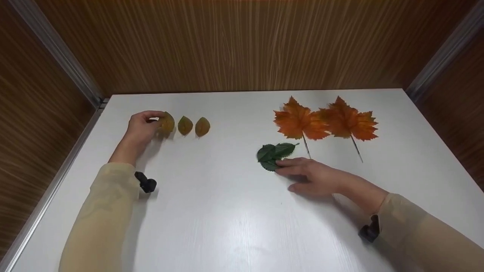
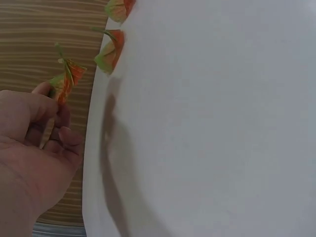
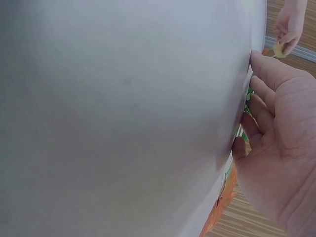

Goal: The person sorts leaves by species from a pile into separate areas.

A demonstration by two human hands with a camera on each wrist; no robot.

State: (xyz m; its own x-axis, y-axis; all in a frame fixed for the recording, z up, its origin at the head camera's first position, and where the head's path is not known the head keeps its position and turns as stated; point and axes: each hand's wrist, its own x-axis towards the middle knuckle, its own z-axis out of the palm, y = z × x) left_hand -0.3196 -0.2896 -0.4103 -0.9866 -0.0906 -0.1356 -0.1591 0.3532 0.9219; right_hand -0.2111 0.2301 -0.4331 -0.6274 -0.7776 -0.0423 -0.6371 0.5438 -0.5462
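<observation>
Between thumb and fingers my left hand (image 1: 141, 126) pinches a small yellow-green leaf (image 1: 166, 123), held just above the table. In the left wrist view that leaf (image 2: 68, 81) shows orange on one face. Two similar leaves, a left one (image 1: 185, 125) and a right one (image 1: 202, 127), lie in a row to its right. My right hand (image 1: 319, 177) rests low over the table with its fingers extended, fingertips at the edge of some overlapping dark green leaves (image 1: 267, 153). In the right wrist view the hand (image 3: 279, 128) mostly hides those leaves.
Two orange maple leaves, one on the left (image 1: 298, 119) and one on the right (image 1: 349, 120), lie beyond my right hand, stems toward me. The white table (image 1: 211, 219) meets a wood-grain panel (image 1: 234, 45) at the back. Similar panels stand at both sides.
</observation>
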